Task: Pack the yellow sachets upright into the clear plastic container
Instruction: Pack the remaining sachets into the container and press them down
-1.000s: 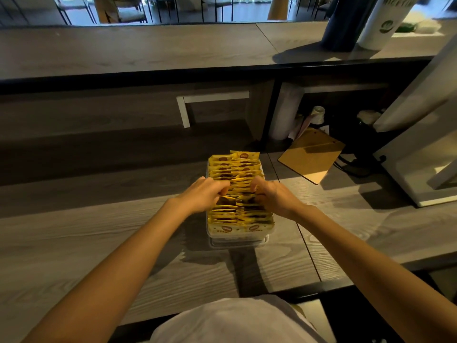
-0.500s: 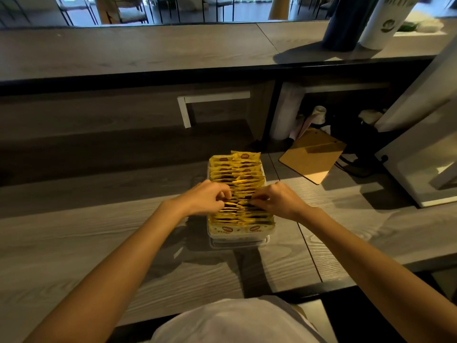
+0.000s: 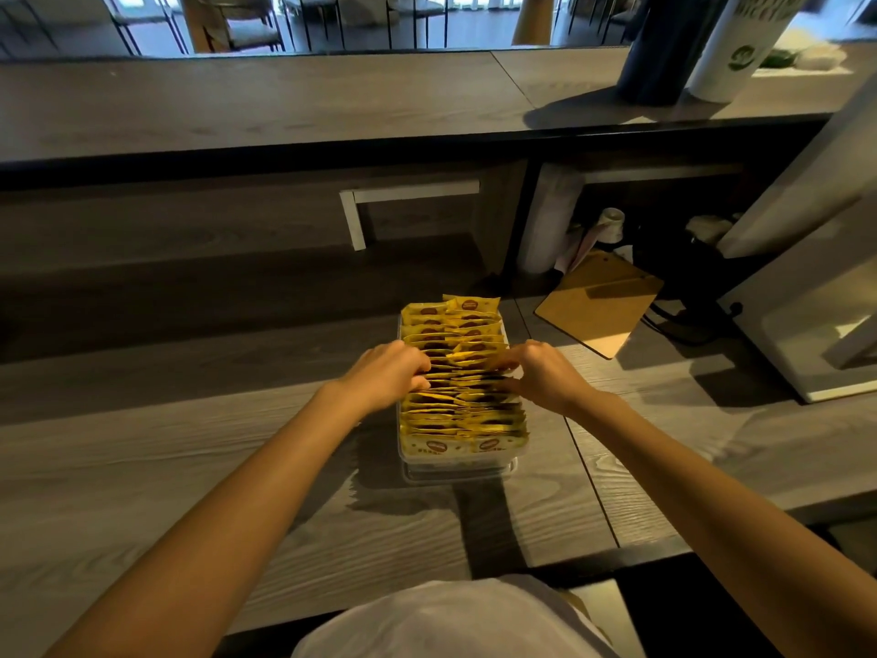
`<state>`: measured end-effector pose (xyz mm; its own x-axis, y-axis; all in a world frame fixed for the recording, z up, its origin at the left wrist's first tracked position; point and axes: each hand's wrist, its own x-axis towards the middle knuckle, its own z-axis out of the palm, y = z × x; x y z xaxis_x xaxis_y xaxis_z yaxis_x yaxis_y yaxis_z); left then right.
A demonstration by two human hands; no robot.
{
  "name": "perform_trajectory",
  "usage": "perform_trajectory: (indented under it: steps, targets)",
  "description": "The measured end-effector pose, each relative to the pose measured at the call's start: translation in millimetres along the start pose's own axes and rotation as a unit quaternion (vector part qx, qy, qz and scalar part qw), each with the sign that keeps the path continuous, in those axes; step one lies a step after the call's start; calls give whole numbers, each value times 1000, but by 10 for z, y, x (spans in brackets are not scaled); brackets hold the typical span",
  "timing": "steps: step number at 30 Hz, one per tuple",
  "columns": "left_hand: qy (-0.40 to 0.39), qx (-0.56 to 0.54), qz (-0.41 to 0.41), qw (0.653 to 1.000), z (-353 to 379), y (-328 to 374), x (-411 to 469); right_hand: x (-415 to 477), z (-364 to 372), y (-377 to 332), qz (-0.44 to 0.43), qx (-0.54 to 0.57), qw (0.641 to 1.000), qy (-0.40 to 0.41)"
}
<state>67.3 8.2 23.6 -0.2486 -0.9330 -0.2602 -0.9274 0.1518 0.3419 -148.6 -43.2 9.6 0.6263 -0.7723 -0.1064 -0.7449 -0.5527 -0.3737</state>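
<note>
1. While the container (image 3: 456, 469) stands on the counter (image 3: 190, 467) with its long side running away from the person, both hands meet over the middle of the sachets (image 3: 462, 413)
2. Left hand (image 3: 387, 372): the fingers curl down over the top edges at the left side of the row. The thumb is tucked on the near side, pinching a small group of sachets between them.
3. Right hand (image 3: 545, 372): the fingers reach in from the right side of the row and the thumb lies nearer the person. Several sachets are pinched in the gap; how many cannot be told.
4. The two grips face each other across the row, fingertips close together; whether they touch cannot be told.
5. Sachets: all sit inside the container, on edge, face to face, in two files side by side. Beyond the grip they stand upright, and one at the far right end rises above its neighbours. Nearer than the grip their tops fan slightly.
6. Container: its clear near wall shows below the grip, with two sachet faces visible through it.
7. A clipboard (image 3: 600, 306) lies beyond and to the right of the right hand, well apart from the container.
8. A raised ledge (image 3: 284, 97) runs beyond the grip; a dark bottle (image 3: 659, 49) and a white cup (image 3: 726, 45) stand at its far right
</note>
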Motion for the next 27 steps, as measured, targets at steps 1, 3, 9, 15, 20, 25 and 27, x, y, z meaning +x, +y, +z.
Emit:
perform_trajectory:
  steps: [1,3,9,15,20,25,27]
  targets:
    - [-8,10,3,1000,8,-1,16,19,2,2,8,-5,1000,-10]
    - [-25,20,3,999,30,-2,54,57,12,-13,16,-18,999,-32]
    - [-40,-11,-20,999,31,-47,126,135,-5,-69,39,-18,998,-47]
    - [-54,-10,-7,998,-78,-18,175,197,-106,-97,43,-23,997,-53]
    - [-58,20,7,998,10,28,136,119,12,-75,17,-88,995,-38]
    - [-41,-53,-12,998,-28,27,44,41,-81,-100,-8,-11,998,-62]
    - [59,-55,-23,996,-42,50,30,33,-129,-91,19,76,997,-6]
